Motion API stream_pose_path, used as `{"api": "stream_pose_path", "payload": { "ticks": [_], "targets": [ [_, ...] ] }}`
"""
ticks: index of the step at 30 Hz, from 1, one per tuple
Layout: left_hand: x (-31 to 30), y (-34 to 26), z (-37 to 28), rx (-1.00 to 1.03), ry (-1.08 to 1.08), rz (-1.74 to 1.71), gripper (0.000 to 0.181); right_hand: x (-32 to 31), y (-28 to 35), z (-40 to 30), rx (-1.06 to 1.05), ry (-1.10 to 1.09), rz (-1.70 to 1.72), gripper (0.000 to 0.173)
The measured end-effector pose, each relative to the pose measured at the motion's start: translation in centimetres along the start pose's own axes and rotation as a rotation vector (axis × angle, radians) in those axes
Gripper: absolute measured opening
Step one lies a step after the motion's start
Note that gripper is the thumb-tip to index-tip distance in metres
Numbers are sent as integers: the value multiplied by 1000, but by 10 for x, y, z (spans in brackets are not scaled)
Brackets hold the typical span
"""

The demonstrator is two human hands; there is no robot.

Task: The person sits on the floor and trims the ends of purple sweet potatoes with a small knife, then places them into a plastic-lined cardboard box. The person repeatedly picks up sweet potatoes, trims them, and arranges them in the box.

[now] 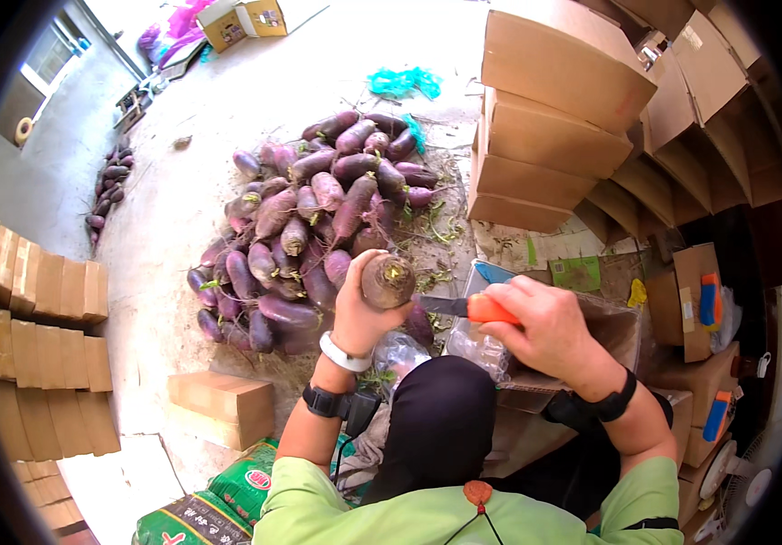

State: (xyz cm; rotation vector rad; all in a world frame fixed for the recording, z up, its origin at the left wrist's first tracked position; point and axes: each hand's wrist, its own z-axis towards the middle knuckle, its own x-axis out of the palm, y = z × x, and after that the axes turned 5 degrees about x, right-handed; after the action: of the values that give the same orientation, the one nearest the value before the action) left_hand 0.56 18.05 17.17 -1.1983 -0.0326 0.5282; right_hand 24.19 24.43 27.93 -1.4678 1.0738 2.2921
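My left hand grips a purple radish, its cut or crown end with a small yellow-green centre turned up towards me. In my right hand is a knife with an orange handle. Its dark blade points left, the tip close beside the radish; whether it touches cannot be made out. A large heap of purple radishes lies on the floor just beyond my left hand. Below my right hand stands an open-topped box with clear plastic at its left side.
Stacked cardboard cartons rise at the right, and more cartons line the left. A single carton and green printed sacks sit near my left side. Teal netting lies beyond the heap. A fan stands at lower right.
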Motion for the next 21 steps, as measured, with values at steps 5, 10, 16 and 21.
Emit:
{"api": "stream_pose_path", "payload": {
  "ticks": [5,10,16,21],
  "targets": [
    [-14,-26,-16,-97,37,-71,71,15,26,6,-30,0,87,31],
    [-23,-36,-27,-67,81,-5,74,23,35,8,-23,18,146,31],
    [-24,-40,-29,-109,28,-79,71,22,39,13,-15,44,164,29],
    [-34,-35,-31,-87,8,-189,73,32,1,31,248,-176,246,25]
  ]
}}
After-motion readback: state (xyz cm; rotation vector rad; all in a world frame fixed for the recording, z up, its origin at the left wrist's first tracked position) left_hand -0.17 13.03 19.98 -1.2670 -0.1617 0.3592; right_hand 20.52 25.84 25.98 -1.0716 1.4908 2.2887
